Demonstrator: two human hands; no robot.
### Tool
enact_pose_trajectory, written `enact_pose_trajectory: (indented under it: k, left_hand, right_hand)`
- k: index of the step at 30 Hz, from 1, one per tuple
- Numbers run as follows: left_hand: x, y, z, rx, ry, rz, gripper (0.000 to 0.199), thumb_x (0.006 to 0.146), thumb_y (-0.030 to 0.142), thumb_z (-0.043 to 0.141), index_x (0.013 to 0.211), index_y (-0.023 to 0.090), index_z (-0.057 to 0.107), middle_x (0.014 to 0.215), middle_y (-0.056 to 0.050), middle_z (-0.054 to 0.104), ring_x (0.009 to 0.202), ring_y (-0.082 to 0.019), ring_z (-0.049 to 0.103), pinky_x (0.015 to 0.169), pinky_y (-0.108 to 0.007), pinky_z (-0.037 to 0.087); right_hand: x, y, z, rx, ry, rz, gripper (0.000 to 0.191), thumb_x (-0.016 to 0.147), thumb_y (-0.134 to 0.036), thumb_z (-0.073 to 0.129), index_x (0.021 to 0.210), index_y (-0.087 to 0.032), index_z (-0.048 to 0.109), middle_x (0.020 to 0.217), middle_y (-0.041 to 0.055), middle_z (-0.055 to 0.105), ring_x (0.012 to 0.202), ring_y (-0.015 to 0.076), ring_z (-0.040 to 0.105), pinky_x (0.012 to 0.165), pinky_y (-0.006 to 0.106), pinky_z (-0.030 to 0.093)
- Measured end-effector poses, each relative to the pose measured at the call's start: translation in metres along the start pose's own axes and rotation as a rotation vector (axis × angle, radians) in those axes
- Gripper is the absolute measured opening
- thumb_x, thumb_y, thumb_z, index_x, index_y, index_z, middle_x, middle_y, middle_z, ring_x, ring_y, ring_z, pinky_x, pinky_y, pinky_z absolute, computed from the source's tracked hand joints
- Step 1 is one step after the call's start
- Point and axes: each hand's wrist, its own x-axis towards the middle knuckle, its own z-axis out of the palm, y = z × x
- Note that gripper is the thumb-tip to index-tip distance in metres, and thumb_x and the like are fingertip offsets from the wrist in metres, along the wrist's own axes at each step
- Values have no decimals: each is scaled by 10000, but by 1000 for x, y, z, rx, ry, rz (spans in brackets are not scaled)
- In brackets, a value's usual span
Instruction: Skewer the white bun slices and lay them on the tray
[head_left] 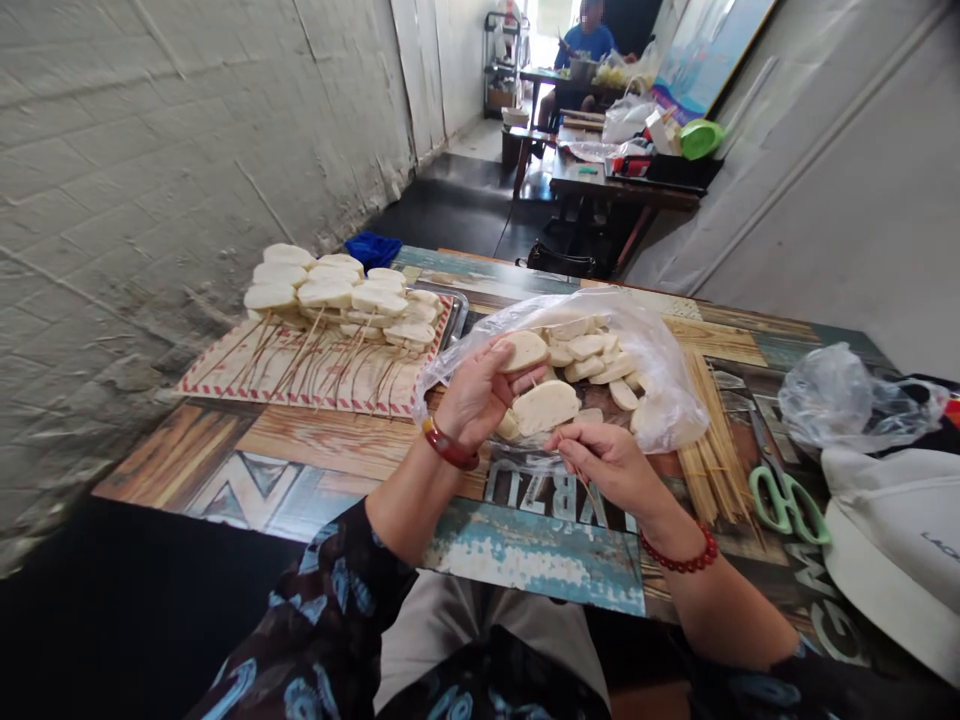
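Observation:
My left hand [478, 393] holds a pale oval slice [525, 352] between thumb and fingers, above an open clear plastic bag [667, 400]. Just to the right, my right hand [604, 458] pinches a thin wooden skewer [589, 487], its fingers closed. A larger pale slice [546, 406] lies between the two hands, partly over the bag. More loose slices [592, 350] fill the bag. On the left, skewered slices [330, 287] are piled on a tray with a red-striped paper liner [405, 385], their sticks pointing toward me.
Bare skewers [709, 430] lie right of the bag, beside green-handled scissors [787, 503]. Farther right are a crumpled plastic bag [855, 400] and a white cap [892, 540]. A blue cloth [373, 249] sits behind the tray. Another person [590, 42] sits at a far table.

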Motion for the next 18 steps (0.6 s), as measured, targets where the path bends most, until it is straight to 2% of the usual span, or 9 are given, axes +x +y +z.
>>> enact_pose_trajectory:
  k: [9, 18]
  left_hand:
    - [-1, -4, 1, -51, -41, -29, 237, 831, 185, 712, 1059, 125, 678, 1037, -83, 749, 908, -201, 731, 949, -377, 568]
    - [-1, -5, 1, -87, -36, -55, 169, 833, 175, 711, 991, 126, 676, 1023, -92, 755, 934, -227, 740, 974, -410, 555]
  right_hand:
    - [0, 2, 2, -75, 65, 18, 294, 937, -377, 575, 903, -161, 772, 574, -6, 615, 469, 102, 495, 459, 226, 374]
    - [1, 1, 3, -89, 82, 3, 264, 931, -331, 571, 903, -159, 769, 576, -8, 615, 473, 99, 492, 462, 223, 362]
